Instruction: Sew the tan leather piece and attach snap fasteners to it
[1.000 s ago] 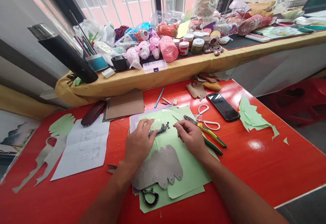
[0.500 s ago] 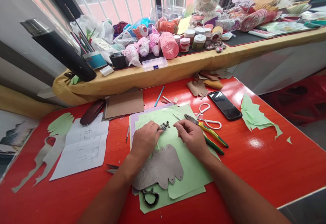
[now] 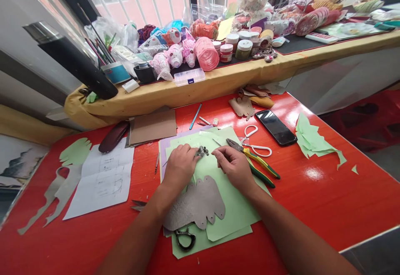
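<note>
My left hand point(image 3: 183, 162) rests on the green paper point(image 3: 237, 196), its fingertips closed at a small pile of dark metal snaps point(image 3: 204, 151) and clear plastic. What it pinches is too small to name. To the right of the pile, my right hand point(image 3: 230, 162) has thumb and forefinger pressed together, and anything between them is too tiny to make out. Below both hands lies a grey leather piece point(image 3: 203, 204) with scalloped edges and small holes. Pliers point(image 3: 259, 162) with yellow and green handles lie beside my right hand.
White scissors point(image 3: 261, 149) and a black phone point(image 3: 276, 128) lie to the right. Dark-handled scissors point(image 3: 186, 239) are partly under the leather. A drawn sheet point(image 3: 104, 181) and a maroon case point(image 3: 114, 136) are at left. Jars and a black flask point(image 3: 75, 64) stand on the sill.
My left fingertips have shifted slightly at the pile of snaps. My right hand has barely moved.
</note>
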{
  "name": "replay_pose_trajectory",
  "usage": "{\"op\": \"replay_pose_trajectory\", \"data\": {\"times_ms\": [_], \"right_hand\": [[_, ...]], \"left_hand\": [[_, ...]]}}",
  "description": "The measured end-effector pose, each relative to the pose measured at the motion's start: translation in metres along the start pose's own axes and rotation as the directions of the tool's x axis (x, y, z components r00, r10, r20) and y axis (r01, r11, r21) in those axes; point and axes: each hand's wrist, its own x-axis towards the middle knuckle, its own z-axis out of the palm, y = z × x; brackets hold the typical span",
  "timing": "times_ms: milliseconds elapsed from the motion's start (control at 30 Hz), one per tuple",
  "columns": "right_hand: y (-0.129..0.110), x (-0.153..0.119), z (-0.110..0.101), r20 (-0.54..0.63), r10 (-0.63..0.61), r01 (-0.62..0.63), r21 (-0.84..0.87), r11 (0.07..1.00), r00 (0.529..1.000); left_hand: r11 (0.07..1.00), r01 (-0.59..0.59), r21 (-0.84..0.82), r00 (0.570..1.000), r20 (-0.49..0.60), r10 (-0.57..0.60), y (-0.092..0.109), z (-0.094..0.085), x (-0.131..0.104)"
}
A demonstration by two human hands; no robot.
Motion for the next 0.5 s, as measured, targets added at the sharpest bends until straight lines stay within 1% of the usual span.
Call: {"op": "replay_pose_trajectory", "data": {"times_ms": [67,167,267,433,500], "right_hand": [[0.0,0.0001,0.0001,-0.003,-0.001,0.001,0.002,1.0,1.0],[-0.0002,0.0003,-0.0002,-0.004,-0.007,0.007,0.007,1.0,1.0],[-0.0009,0.0001,-0.0004,0.002,-0.01,0.01,0.001,1.0,1.0],[-0.0014,-0.0003,-0.0004,0.005,-0.008,0.008,-0.004,1.0,1.0],[-0.0009,-0.0004,-0.0003,0.004,-0.007,0.007,-0.007,1.0,1.0]], "left_hand": [[1.0,-0.016,0.005,1.0,0.002,0.016,0.0006,-0.0004,0.0023],[0.999,-0.028,-0.018,0.999,-0.028,0.027,-0.0001,-0.0038,0.0031],[0.996,-0.034,-0.077,0.999,-0.044,0.031,-0.002,-0.0062,0.0028],[0.988,-0.006,-0.154,1.0,-0.013,0.004,-0.0028,-0.0033,0.0027],[0.976,-0.001,-0.217,0.999,-0.035,-0.007,-0.0028,-0.0016,0.0019]]}}
